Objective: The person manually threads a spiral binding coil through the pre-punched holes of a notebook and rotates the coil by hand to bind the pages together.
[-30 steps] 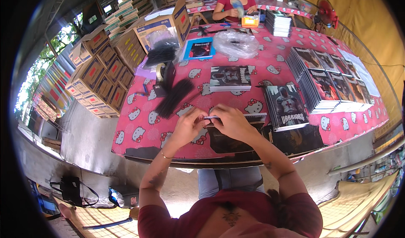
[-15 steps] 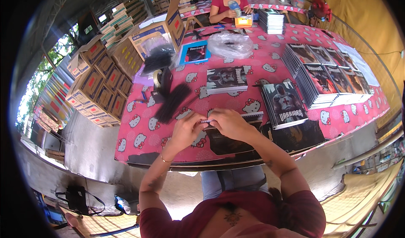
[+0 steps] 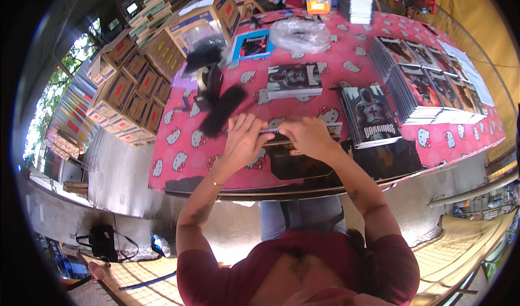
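you pinch a thin dark strip [image 3: 269, 131] between both sets of fingertips, just above a dark notebook [image 3: 295, 159] lying at the near table edge. your left hand [image 3: 242, 140] curls closed on the strip's left end, your right hand [image 3: 309, 136] closed on its right end, the two hands almost touching. just left of your left fingers lies a bundle of black strips [image 3: 222, 111] on the pink patterned tablecloth [image 3: 179, 143]. right of your right fingers sits a stack of spiral notebooks [image 3: 374, 116].
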### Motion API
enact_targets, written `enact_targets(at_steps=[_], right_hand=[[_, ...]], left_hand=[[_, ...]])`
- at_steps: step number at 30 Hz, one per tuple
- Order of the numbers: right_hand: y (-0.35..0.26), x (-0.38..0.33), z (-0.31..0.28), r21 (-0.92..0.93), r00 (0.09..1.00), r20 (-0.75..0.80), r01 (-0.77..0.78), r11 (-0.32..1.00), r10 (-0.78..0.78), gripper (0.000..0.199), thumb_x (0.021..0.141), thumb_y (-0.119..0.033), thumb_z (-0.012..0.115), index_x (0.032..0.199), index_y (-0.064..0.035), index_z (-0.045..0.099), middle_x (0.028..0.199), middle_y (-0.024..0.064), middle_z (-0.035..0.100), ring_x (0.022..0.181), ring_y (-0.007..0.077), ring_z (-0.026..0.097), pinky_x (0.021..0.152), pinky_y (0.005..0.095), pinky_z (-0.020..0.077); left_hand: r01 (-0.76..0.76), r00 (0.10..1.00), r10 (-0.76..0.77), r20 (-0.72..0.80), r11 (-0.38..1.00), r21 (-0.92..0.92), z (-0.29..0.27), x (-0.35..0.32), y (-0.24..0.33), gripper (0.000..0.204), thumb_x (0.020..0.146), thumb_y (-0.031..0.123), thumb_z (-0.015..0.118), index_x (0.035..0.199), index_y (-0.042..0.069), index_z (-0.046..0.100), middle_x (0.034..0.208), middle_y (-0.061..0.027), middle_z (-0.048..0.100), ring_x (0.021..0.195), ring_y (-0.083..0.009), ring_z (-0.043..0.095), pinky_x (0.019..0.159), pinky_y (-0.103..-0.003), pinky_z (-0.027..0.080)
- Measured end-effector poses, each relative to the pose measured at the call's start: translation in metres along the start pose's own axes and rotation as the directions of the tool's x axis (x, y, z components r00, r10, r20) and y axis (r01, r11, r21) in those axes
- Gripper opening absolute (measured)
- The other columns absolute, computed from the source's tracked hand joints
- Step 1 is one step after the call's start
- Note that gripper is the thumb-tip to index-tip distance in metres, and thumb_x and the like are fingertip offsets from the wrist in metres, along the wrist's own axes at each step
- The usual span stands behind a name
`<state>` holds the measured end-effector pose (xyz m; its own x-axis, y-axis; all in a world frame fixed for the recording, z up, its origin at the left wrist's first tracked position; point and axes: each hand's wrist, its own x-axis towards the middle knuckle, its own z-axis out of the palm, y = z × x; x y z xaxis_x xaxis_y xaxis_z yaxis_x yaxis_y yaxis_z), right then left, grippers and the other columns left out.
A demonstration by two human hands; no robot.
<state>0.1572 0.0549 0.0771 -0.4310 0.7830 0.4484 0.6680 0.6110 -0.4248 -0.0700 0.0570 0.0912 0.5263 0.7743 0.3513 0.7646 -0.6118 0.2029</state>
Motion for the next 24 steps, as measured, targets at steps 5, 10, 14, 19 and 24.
enact_targets(at_steps=[5, 10, 14, 19, 24], right_hand=[[0.003, 0.000, 0.004, -0.036, 0.999, -0.048, 0.014, 0.999, -0.016, 0.013, 0.095, -0.023, 0.061, 0.094, -0.0131, 0.070, 0.085, 0.0081, 0.070, 0.078, 0.0347, 0.070, 0.065, 0.0480, 0.0544], [0.003, -0.001, -0.006, -0.062, 0.997, 0.021, 0.076, 0.995, -0.075, 0.018, 0.090, -0.020, 0.065, 0.106, -0.0141, 0.069, 0.094, 0.0058, 0.070, 0.083, 0.0316, 0.070, 0.070, 0.0451, 0.0553], [0.016, -0.029, -0.009, -0.194, 0.988, -0.083, 0.115, 0.974, -0.133, 0.027, 0.089, -0.023, 0.067, 0.115, -0.0170, 0.068, 0.098, 0.0047, 0.071, 0.082, 0.0285, 0.072, 0.075, 0.0436, 0.0546], [0.020, -0.028, -0.022, -0.140, 1.000, 0.005, 0.018, 0.990, -0.017, 0.026, 0.091, -0.022, 0.064, 0.117, -0.0193, 0.069, 0.095, 0.0039, 0.073, 0.082, 0.0281, 0.073, 0.076, 0.0440, 0.0541], [0.028, -0.030, -0.014, -0.174, 0.994, -0.071, 0.066, 0.982, -0.079, 0.025, 0.091, -0.021, 0.063, 0.114, -0.0187, 0.070, 0.093, 0.0045, 0.073, 0.082, 0.0274, 0.072, 0.072, 0.0436, 0.0541]], left_hand=[[0.128, 0.981, -0.068, -0.183, 0.933, 0.338, 0.075, -0.049, 0.041, 0.083, 0.095, 0.056, 0.054, 0.151, -0.005, 0.040, 0.160, -0.0230, 0.035, 0.151, -0.0398, 0.029, 0.117, -0.068, 0.015], [0.168, 0.955, -0.063, -0.289, 0.919, 0.356, 0.072, -0.026, 0.032, 0.087, 0.095, 0.059, 0.052, 0.150, -0.008, 0.039, 0.159, -0.0275, 0.035, 0.151, -0.0422, 0.029, 0.117, -0.070, 0.010], [0.085, 0.979, -0.010, -0.205, 0.930, 0.356, 0.104, -0.067, 0.039, 0.086, 0.095, 0.057, 0.052, 0.150, -0.008, 0.039, 0.158, -0.0277, 0.036, 0.152, -0.0421, 0.027, 0.117, -0.069, 0.013], [0.134, 0.980, -0.046, -0.194, 0.873, 0.469, 0.061, -0.005, 0.041, 0.090, 0.098, 0.057, 0.048, 0.151, -0.014, 0.031, 0.158, -0.0351, 0.029, 0.151, -0.0483, 0.024, 0.118, -0.070, 0.010], [0.125, 0.964, -0.065, -0.258, 0.967, 0.223, 0.079, -0.022, 0.053, 0.088, 0.097, 0.051, 0.054, 0.152, -0.013, 0.029, 0.160, -0.0325, 0.027, 0.152, -0.0471, 0.021, 0.118, -0.069, 0.011]])
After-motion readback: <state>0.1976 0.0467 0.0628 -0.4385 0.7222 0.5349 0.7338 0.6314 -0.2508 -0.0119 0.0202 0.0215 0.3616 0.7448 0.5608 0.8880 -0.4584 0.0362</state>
